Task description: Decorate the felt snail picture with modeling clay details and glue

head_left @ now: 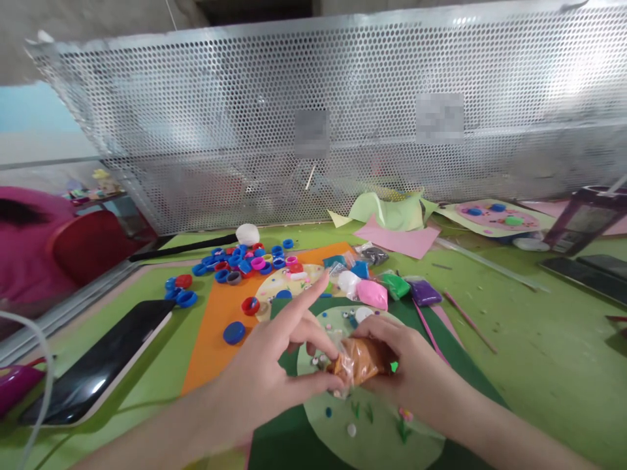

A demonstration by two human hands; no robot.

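Note:
Between both hands is a small clear packet of orange-brown modelling clay (365,360), held above a light green paper oval (372,431). My left hand (281,352) pinches the packet's left end between thumb and fingers, its index finger pointing up. Around the right end of the packet my right hand (404,359) is closed. Small clay bits, googly eyes and green leaf shapes dot the oval, which lies on dark green paper (279,437). Just beyond the hands lie packets of pink clay (372,294), green clay (394,285) and purple clay (424,292).
Many bottle caps (245,259) are heaped at the back left, near orange paper (206,346). A black phone (98,365) lies on the left. A perforated metal panel (274,130) stands behind the table. On the right are a dark cup (585,219) and a decorated paper (494,219).

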